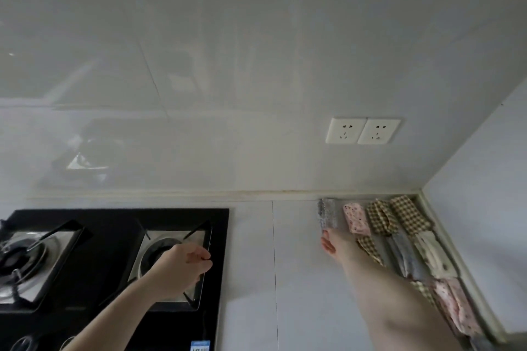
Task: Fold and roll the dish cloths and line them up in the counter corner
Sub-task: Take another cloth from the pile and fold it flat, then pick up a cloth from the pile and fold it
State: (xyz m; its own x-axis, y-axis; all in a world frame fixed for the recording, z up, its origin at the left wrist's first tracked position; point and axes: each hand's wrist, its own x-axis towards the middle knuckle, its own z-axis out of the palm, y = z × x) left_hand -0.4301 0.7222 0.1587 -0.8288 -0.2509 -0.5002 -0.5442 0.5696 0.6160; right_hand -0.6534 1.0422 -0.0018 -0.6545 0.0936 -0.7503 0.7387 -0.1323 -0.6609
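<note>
Fig.: head view, kitchen counter w/ corner at right. Largest first: tiled wall (256, 51), then counter (299, 279), pale and bare in the middle, then black gas hob (114, 265) at left. Double socket (363, 130) sits on the wall above the corner.

Rolled dish cloths (399, 225) lie side by side along the right-hand wall and into the corner: checked, floral pink, blue-grey, cream. The row runs toward me along the counter edge strip; several rolls touch their neighbours.

My right hand (329, 243) reaches to the near end of the blue-grey roll (326, 214), leftmost at the back wall. Fingers are mostly hidden behind the wrist, so I can't tell if they pinch it or just nudge it. My left hand (185, 268) hangs over the hob's right burner (165, 253), fingers loosely curled, holding nothing, apparently idle.

Handling, by my judgement: cloth is light, soft, non-fragile, but a roll springs loose if lifted by one end. Best to take it round the middle, thumb over the free edge, and slide rather than lift when squaring it w/ the pink roll (356, 219) beside it.
</note>
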